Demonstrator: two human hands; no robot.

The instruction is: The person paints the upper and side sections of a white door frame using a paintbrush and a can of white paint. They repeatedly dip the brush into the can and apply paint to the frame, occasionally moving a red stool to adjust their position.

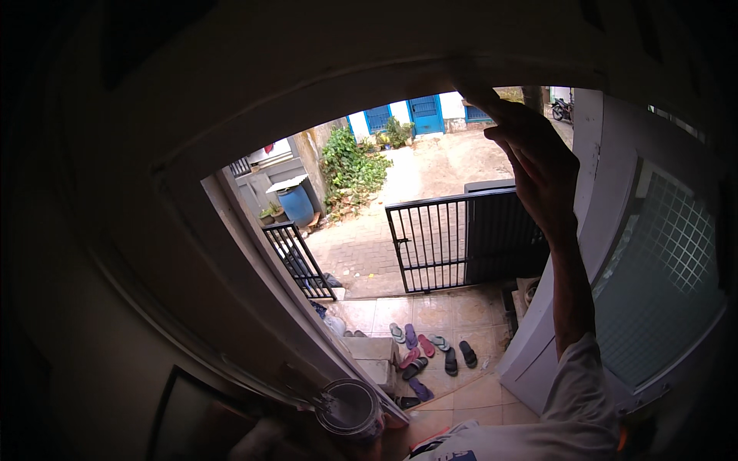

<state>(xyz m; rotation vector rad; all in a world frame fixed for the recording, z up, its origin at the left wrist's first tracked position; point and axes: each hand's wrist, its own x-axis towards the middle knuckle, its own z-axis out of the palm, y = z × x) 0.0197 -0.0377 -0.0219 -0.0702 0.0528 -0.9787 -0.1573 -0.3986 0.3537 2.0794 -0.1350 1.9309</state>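
Right hand being held up at the doorway's top edge

The right hand (538, 157) is being held high, its fingertips being lost in shadow along the lintel (330, 96). Its grip is being seen partly curled; whether anything is being held cannot be told. The left hand's grip cannot be made out in the dark. An open round can (350, 407) is being seen low beside the left door jamb (265, 261), its contents being too dim to name. The opening is being bordered on the right by a glazed door (615, 154), swung aside. Beyond, the tiled floor (477, 392) is being partly taken up by scattered sandals (426, 345), with a black barred gate (503, 238) being seen farther out.
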